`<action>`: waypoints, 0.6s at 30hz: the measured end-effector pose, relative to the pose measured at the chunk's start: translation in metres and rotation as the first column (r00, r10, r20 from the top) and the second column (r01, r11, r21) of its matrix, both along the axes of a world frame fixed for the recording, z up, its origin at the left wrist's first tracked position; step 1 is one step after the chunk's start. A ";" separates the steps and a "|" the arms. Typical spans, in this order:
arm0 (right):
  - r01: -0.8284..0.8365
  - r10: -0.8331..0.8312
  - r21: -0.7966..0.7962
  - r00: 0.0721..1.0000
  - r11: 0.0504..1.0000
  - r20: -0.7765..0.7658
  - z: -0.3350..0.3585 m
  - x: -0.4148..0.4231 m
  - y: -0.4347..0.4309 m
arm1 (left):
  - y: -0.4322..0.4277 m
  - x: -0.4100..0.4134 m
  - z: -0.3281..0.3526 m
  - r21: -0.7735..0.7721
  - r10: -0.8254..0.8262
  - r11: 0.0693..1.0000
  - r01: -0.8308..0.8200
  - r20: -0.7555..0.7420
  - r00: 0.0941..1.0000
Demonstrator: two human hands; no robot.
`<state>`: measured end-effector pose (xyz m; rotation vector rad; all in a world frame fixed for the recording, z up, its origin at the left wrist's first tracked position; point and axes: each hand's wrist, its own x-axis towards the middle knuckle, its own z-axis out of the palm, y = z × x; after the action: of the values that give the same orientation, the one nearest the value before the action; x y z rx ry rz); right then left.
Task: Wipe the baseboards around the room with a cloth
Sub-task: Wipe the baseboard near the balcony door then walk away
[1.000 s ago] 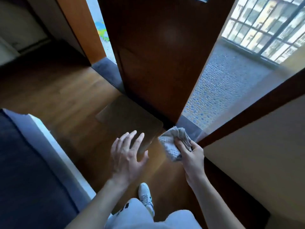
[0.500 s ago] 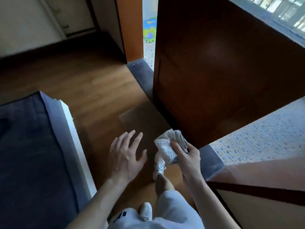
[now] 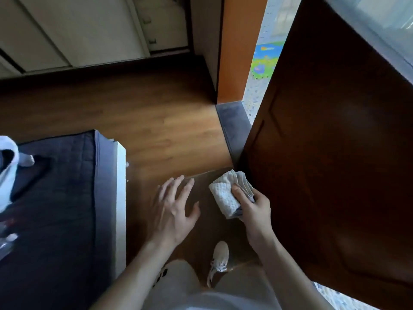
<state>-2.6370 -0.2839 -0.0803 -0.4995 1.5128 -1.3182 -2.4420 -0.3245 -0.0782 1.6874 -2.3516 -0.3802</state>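
Pale cloth sits pinched in the right grip, the door just to its right, while the dark baseboard runs crosswise well ahead and the left grip hangs spread and empty.

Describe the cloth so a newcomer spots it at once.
Find the big dark door on the right. By its bottom corner, the right hand grips the cloth. It is a pale, folded, textured bundle; the left hand beside it is empty.

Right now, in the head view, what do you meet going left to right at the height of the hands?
In order: dark bedcover → white bed edge → left hand, fingers spread → cloth → right hand gripping it → dark wooden door.
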 end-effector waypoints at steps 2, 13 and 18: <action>-0.033 0.033 -0.003 0.999 0.999 0.018 0.001 -0.002 -0.028 | -0.016 -0.003 0.002 0.015 0.034 0.999 -0.034 -0.013 0.999; -0.152 0.153 -0.013 0.986 0.988 0.063 -0.007 0.024 -0.185 | -0.148 0.019 -0.007 0.025 0.144 0.989 -0.143 -0.019 0.989; -0.150 0.151 -0.017 0.988 0.988 0.043 -0.008 0.053 -0.284 | -0.247 0.052 -0.008 -0.008 0.154 0.988 -0.153 0.017 0.988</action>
<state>-2.5838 -0.5676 -0.0887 -0.5787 1.4022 -1.2153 -2.3897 -0.5713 -0.0863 1.8604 -2.2126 -0.3303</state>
